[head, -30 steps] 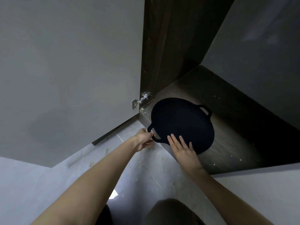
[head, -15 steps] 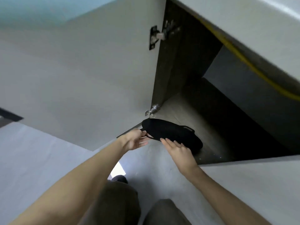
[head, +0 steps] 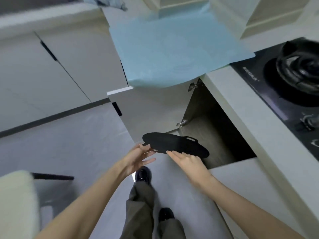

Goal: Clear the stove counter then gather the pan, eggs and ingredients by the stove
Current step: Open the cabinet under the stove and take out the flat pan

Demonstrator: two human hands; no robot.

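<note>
A flat black round pan [head: 174,144] with two small loop handles hangs in the air in front of the open lower cabinet [head: 215,128]. My left hand [head: 139,156] grips its near-left handle between thumb and fingers. My right hand [head: 186,161] lies flat against the pan's near edge, fingers straight, supporting it. The black gas stove [head: 293,80] sits on the counter at the right. No eggs or other ingredients are in view.
The cabinet door [head: 151,109] stands open to the left of the pan. A light blue sheet [head: 172,49] covers the counter left of the stove. My legs and dark shoes [head: 143,175] stand on the grey floor. A pale chair [head: 17,200] is at the lower left.
The pan has come up off the cabinet floor and out past the door opening, carried by both hands. My view has risen, so the counter and stove show now.
</note>
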